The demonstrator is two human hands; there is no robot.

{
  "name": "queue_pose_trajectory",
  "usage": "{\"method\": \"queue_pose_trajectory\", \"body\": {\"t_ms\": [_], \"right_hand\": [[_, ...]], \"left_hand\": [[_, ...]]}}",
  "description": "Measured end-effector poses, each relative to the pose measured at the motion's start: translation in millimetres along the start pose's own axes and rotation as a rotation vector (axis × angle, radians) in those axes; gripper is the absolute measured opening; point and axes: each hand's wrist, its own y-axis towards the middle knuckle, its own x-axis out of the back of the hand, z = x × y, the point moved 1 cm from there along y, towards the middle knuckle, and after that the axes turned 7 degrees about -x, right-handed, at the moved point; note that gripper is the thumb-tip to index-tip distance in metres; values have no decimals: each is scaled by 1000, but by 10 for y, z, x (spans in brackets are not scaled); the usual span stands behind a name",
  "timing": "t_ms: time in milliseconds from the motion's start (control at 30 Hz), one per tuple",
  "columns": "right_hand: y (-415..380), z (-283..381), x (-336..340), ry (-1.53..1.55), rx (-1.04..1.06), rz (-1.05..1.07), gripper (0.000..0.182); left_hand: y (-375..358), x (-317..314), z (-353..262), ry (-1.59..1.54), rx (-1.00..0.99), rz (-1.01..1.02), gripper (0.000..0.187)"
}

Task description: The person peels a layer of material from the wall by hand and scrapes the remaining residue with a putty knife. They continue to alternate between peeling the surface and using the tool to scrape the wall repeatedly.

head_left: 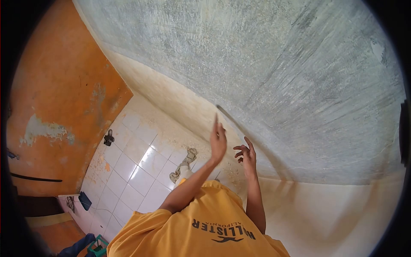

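My left hand is raised in front of the wall, fingers stretched upward and somewhat blurred, with nothing visible in it. Just to its right, my right hand has its fingers spread and slightly bent, and holds nothing. Both hands are nearest to the wall, whose upper part is rough, streaky grey. Below an uneven edge, its lower band is cream. A narrow dark mark shows on the wall just above my left fingertips, and a shadow trails from it to the right.
An orange wall with peeling patches stands at the left. Crumbs and flakes lie on the white tiled floor along the wall's foot. A crumpled cloth lies near my feet, a small black object further off. A green container is at lower left.
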Motion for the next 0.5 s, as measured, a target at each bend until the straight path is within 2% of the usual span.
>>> {"method": "queue_pose_trajectory", "body": {"t_ms": [167,200,300,333,467,500], "right_hand": [[66,-110,-4,13,-46,-52,49],[95,-150,-11,9,-63,-61,48],[130,-178,-84,20,-73,-61,47],[127,-133,-125,-14,-73,-74,47],[111,-150,-184,32,-52,-77,48],[139,-221,-175,49,-50,-74,48]], "left_hand": [[126,52,-297,-36,153,-33,54],[51,17,-116,21,49,-9,54],[-46,48,-193,-23,172,37,54],[60,122,-355,-91,271,44,54],[61,116,-431,-18,258,68,54],[24,86,-403,24,203,88,54]]}}
